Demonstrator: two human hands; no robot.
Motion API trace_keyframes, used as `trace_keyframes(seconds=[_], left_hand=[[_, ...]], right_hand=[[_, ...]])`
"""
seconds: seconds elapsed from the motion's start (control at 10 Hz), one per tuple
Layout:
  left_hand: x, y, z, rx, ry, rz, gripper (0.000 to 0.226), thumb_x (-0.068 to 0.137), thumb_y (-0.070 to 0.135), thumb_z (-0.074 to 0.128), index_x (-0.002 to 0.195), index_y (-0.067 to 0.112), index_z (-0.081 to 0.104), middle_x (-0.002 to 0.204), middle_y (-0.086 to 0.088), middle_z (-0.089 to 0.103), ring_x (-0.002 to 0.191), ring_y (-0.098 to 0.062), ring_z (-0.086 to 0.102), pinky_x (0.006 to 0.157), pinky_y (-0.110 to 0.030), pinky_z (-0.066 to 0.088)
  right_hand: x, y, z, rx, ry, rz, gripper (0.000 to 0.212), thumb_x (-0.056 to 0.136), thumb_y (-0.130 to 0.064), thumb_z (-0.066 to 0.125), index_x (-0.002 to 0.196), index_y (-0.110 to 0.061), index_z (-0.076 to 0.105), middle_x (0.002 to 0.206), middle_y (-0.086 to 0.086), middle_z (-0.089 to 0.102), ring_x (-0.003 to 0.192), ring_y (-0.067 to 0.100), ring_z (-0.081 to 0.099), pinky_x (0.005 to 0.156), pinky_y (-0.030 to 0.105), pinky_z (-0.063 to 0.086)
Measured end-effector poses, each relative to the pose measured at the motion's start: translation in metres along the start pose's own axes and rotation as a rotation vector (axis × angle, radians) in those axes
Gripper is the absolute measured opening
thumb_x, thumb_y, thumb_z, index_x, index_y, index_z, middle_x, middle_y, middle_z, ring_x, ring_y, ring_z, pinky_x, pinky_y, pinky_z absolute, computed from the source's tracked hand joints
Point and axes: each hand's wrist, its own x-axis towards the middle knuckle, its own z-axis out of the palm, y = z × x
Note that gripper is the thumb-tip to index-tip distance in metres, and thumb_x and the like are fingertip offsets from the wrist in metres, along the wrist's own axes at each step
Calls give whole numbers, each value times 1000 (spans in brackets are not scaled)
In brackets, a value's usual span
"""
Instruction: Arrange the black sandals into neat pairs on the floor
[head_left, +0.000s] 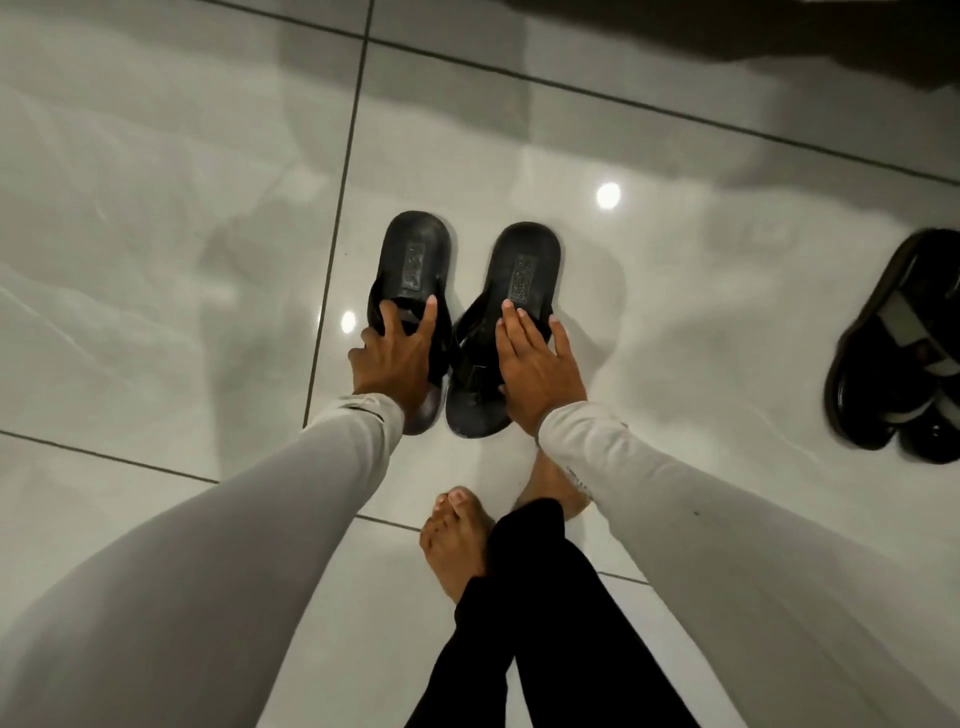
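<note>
Bending over glossy floor tiles (156, 260), squaring up two black sandals: left sandal (413, 260) and right sandal (524, 265) lying side by side, heels pointing away. Left hand (395, 358) curling spread fingers around the strap; right hand (535, 369) resting flat, fingers together, over the other strap. Possibly risking a skewed pair: lifting one strap while pressing the other, sliding on slick tile. Hiding both toe ends under wrists and sleeves; cropping a second pair (904, 348) at the right edge, its straps blurring together.
</note>
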Motion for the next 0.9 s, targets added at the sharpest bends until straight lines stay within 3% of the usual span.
trace_keyframes(seconds=[0.1,0.4,0.6,0.8,0.9], left_hand=[[24,11,-27,51,24,32,100,83,38,71,157,35,3,153,-26,18,112,-45,54,87,-53,50],[69,24,-76,105,57,90,105,80,41,75,157,37,5,148,-24,25,109,-43,56,86,-53,51],[79,27,-88,115,71,93,107,77,42,78,157,37,7,148,-25,27,108,-44,57,85,-53,51],[70,32,-88,81,59,112,98,83,36,74,157,32,10,148,-25,28,102,-46,63,85,-55,54],[61,35,-88,108,67,111,94,84,31,73,157,28,13,142,-22,37,101,-45,64,83,-54,55]], right_hand=[[18,26,-19,42,-10,0,78,97,-21,62,159,-6,17,171,12,3,158,26,7,123,64,15],[61,75,-58,140,-8,-61,76,97,-16,62,159,-5,20,171,10,1,158,25,7,127,52,21],[68,81,-65,147,1,-67,76,96,-15,63,159,-5,22,171,11,3,158,25,8,126,50,23],[60,76,-74,111,-12,-32,78,96,-24,64,159,-10,20,171,11,6,157,27,8,125,59,17],[49,76,-80,107,-18,4,81,96,-27,65,160,-13,18,171,11,5,157,29,8,125,62,16]])
